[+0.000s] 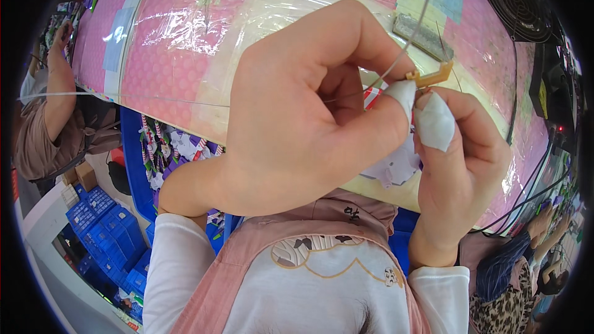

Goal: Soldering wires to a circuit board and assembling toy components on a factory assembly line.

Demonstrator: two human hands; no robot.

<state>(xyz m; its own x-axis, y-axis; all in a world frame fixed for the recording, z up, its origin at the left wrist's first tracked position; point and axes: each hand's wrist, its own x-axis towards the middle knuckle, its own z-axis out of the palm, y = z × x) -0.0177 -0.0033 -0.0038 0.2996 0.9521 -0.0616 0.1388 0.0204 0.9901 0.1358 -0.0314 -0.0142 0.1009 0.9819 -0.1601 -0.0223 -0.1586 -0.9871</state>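
Observation:
My left hand is closed in a pinch, its index fingertip and white-wrapped thumb meeting at one end of a small tan bracket-shaped piece. Right beside it, my right hand is also pinched, its thumb wrapped in white too. What its fingertips grip is hidden. A thin pale strand runs from the upper edge down to the left fingertips. Part of a red-and-white striped thing shows behind the left hand. Below the fingertips hangs a white flat piece, partly covered by my hands.
The pink table has a clear plastic cover. On it lies a grey block; a black fan stands at far right. A blue bin with striped and purple pieces is by my left arm. Other people sit at both sides.

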